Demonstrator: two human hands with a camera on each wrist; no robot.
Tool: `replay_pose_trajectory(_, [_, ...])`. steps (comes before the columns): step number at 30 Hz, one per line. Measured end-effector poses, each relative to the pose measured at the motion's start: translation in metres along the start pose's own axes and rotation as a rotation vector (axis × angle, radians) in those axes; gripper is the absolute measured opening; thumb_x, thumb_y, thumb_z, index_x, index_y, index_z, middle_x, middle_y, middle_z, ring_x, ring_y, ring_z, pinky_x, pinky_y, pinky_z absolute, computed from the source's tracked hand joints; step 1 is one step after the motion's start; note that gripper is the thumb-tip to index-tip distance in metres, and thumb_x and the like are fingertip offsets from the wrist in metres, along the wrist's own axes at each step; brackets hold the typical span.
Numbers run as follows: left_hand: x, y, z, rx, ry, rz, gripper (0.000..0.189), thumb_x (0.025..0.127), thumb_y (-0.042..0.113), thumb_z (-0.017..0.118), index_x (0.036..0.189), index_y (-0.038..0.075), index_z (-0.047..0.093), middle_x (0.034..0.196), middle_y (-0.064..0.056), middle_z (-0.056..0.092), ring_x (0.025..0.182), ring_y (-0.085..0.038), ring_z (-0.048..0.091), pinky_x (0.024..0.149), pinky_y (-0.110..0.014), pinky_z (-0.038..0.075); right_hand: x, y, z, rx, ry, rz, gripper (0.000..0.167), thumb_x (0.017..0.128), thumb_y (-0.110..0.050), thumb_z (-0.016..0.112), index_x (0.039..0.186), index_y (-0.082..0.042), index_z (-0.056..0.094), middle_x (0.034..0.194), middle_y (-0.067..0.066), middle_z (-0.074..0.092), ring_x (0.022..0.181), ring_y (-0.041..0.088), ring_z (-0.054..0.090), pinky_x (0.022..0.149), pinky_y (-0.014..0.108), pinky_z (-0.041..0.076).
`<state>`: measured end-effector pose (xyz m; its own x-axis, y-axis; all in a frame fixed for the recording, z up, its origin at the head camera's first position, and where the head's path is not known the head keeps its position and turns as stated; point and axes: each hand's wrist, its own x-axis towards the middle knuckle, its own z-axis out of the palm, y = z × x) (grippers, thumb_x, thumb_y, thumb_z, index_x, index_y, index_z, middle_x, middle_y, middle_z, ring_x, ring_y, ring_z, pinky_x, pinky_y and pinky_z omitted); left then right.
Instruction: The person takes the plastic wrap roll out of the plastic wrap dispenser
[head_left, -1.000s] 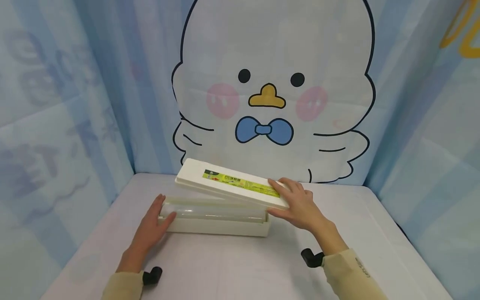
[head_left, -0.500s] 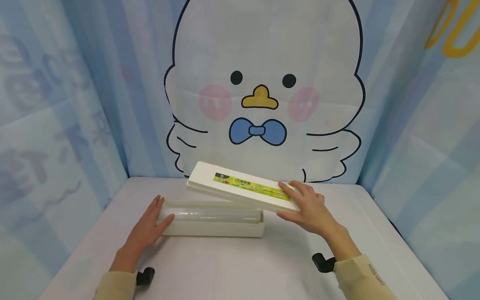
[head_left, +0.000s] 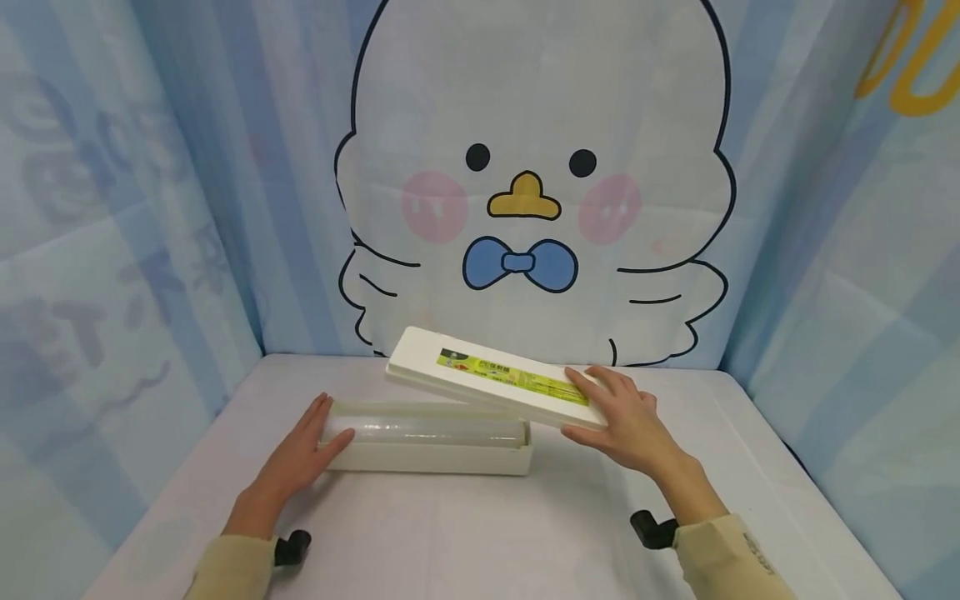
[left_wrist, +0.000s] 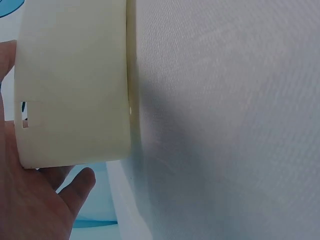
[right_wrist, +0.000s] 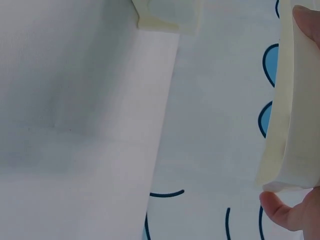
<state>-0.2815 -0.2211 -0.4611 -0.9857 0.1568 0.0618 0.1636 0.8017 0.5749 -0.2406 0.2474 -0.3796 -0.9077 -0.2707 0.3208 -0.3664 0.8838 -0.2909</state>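
Note:
A long white plastic box (head_left: 427, 458) stands on the table, its top off, with a clear roll of cling film (head_left: 435, 431) lying inside. At its left end my left hand (head_left: 292, 458) holds it, thumb over the front wall and fingers toward the back. The left wrist view shows the box's wall (left_wrist: 75, 75) against the palm. My right hand (head_left: 626, 425) grips the right end of the white lid (head_left: 457, 371), which bears a yellow-green label. The lid is tilted, left end higher, above and behind the box. In the right wrist view fingers hold the lid (right_wrist: 302, 115) at its end.
The table (head_left: 465, 533) has a white cover. Blue-striped curtains (head_left: 112, 250) rise on both sides, and a backdrop (head_left: 525, 100) with a cartoon bird hangs behind. A black wrist mount (head_left: 652, 529) sits at the right sleeve, another mount (head_left: 292, 547) at the left.
My right hand has carried the lid rightward relative to the box, exposing more of the roll. The left hand stays at the box's left end. The head view has shifted slightly.

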Motion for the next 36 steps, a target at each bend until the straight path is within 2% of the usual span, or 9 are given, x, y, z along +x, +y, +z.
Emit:
replay_pose_trajectory(6, [0.001, 0.001, 0.0, 0.012, -0.016, -0.005, 0.092, 0.102, 0.056, 0.048, 0.157, -0.009, 0.013, 0.163, -0.03, 0.008, 0.147, -0.05, 0.012, 0.116, -0.064, 0.014, -0.001, 0.0, 0.0, 0.009, -0.003, 0.012, 0.08, 0.088, -0.048, 0.076, 0.156, -0.023, 0.042, 0.154, 0.016, 0.037, 0.137, 0.042, 0.033, 0.097, 0.067, 0.03])
replay_pose_trajectory(16, [0.0, 0.0, 0.001, -0.028, -0.031, -0.035, 0.094, 0.102, 0.055, 0.05, 0.158, -0.007, 0.009, 0.164, -0.03, 0.005, 0.148, -0.049, 0.009, 0.116, -0.064, 0.012, -0.001, 0.001, 0.001, 0.009, 0.011, 0.005, 0.08, 0.088, -0.049, 0.076, 0.156, -0.024, 0.042, 0.154, 0.016, 0.038, 0.137, 0.042, 0.033, 0.097, 0.068, 0.029])
replay_pose_trajectory(23, [0.0, 0.001, 0.001, -0.022, -0.025, -0.032, 0.094, 0.102, 0.056, 0.05, 0.158, -0.007, 0.009, 0.164, -0.03, 0.006, 0.149, -0.049, 0.009, 0.117, -0.063, 0.011, -0.004, 0.003, -0.001, 0.005, 0.014, 0.046, 0.081, 0.087, -0.05, 0.076, 0.156, -0.025, 0.042, 0.154, 0.015, 0.037, 0.137, 0.044, 0.032, 0.098, 0.069, 0.027])
replay_pose_trajectory(36, [-0.001, 0.001, 0.002, -0.035, -0.009, -0.019, 0.095, 0.101, 0.057, 0.05, 0.158, -0.008, 0.01, 0.164, -0.03, 0.007, 0.149, -0.048, 0.009, 0.117, -0.062, 0.011, -0.013, 0.018, -0.003, -0.022, 0.007, 0.1, 0.079, 0.088, -0.045, 0.076, 0.154, -0.017, 0.044, 0.151, 0.021, 0.037, 0.133, 0.046, 0.033, 0.092, 0.072, 0.03])
